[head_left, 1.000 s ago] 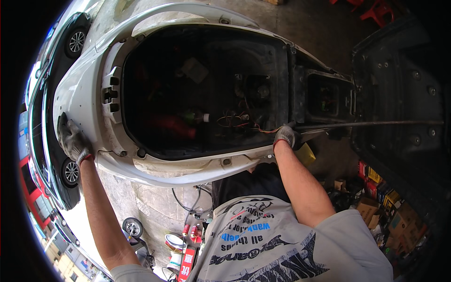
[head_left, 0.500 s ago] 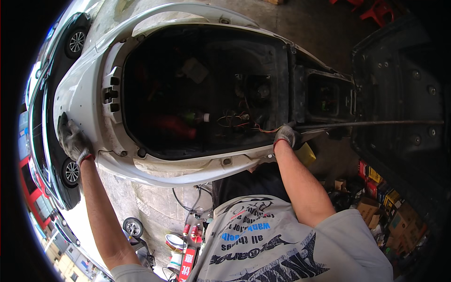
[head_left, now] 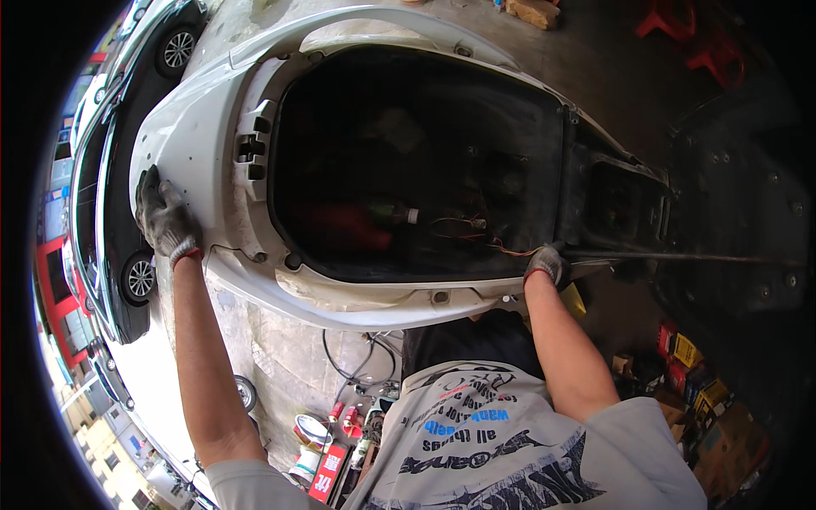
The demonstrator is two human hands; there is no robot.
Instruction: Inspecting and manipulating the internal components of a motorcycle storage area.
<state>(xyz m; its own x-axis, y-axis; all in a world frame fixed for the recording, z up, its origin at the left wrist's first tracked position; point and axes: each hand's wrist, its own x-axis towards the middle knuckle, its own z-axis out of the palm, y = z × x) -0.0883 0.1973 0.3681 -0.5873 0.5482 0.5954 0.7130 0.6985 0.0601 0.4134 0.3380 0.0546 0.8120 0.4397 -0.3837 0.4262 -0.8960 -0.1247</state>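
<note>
A white scooter body [head_left: 191, 153] with a large dark storage compartment [head_left: 425, 268] lies in front of me. My left hand [head_left: 168, 217], in a grey and dark glove with a red cuff, rests flat on the tail panel, fingers outstretched. At the compartment's right-hand near corner, my right hand [head_left: 546, 262], gloved alike, curls its fingers over the scooter's rim. Thin coloured wires [head_left: 510, 250] run up to that hand from inside. Beside it, a long dark rod [head_left: 680, 256] extends rightward. A bottle with a white cap [head_left: 412, 216] and a red item [head_left: 353, 228] lie in the compartment.
At the right stands a large dark panel [head_left: 748, 204]. Red stools [head_left: 718, 64] are at the far right. Boxes [head_left: 710, 395] pile up at the lower right. Parked cars [head_left: 106, 212] stand left; a cable [head_left: 340, 365] and a red box [head_left: 330, 472] lie near me.
The whole view has shifted and turned slightly, so the scooter appears farther right. Both hands keep their places on it. The compartment looks darker.
</note>
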